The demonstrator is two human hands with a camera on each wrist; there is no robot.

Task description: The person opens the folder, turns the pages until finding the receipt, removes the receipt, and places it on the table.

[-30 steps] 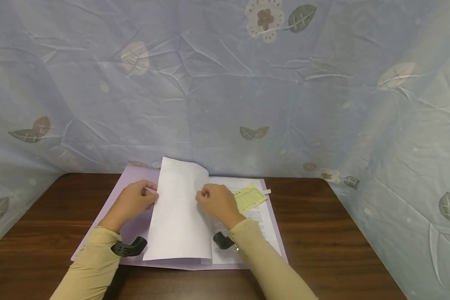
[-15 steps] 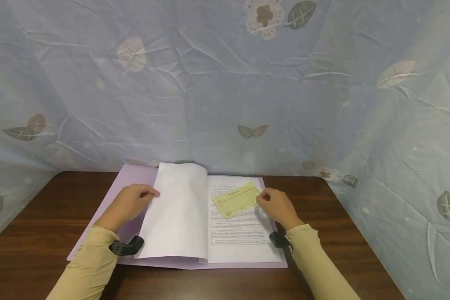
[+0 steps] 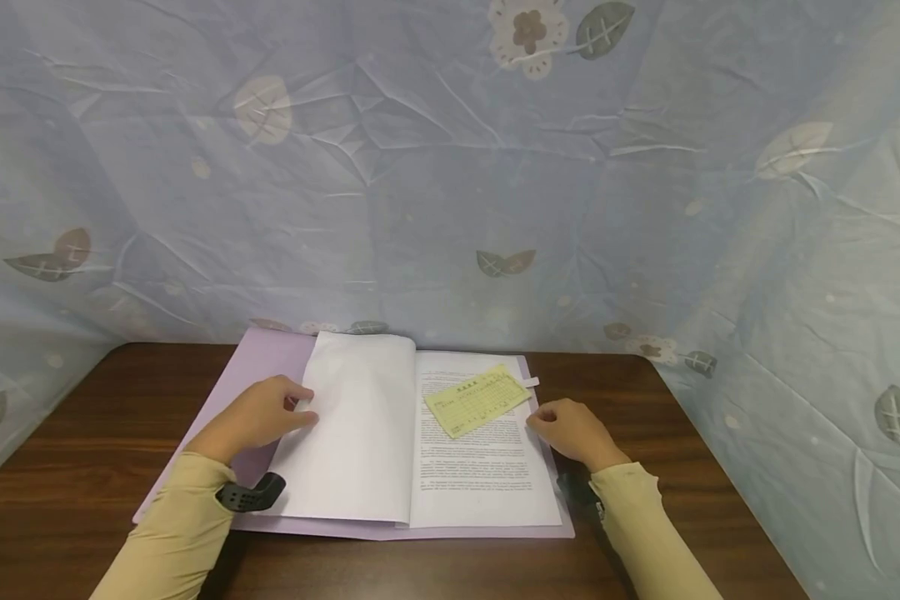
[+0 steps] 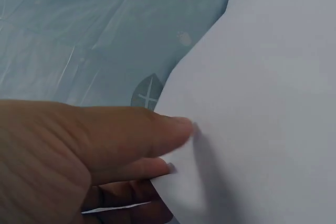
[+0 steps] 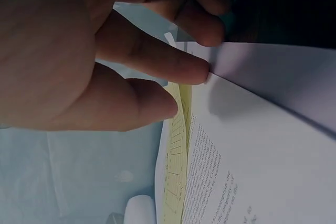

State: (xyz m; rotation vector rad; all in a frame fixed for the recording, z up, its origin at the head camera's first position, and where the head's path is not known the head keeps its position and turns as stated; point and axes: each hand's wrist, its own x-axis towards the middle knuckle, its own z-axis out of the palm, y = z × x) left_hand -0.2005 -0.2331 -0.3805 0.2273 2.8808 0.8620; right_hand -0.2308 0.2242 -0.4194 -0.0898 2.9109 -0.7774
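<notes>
Lying open on a dark wood table [image 3: 146,408], as I see from my remote station, is a lavender folder [image 3: 273,354]. A blank white page [image 3: 360,425] covers much of its left half; a printed page [image 3: 487,492] fills the right. A yellow ruled slip [image 3: 476,402] lies slanted over the upper printed text, with a small white tab [image 3: 530,382] jutting past its right end. I find the person's left hand [image 3: 258,414] unclenched, its thumb resting on the blank page's left edge. The right hand [image 3: 576,432] is loose, grasping nothing, forefinger at the printed page's right edge.
</notes>
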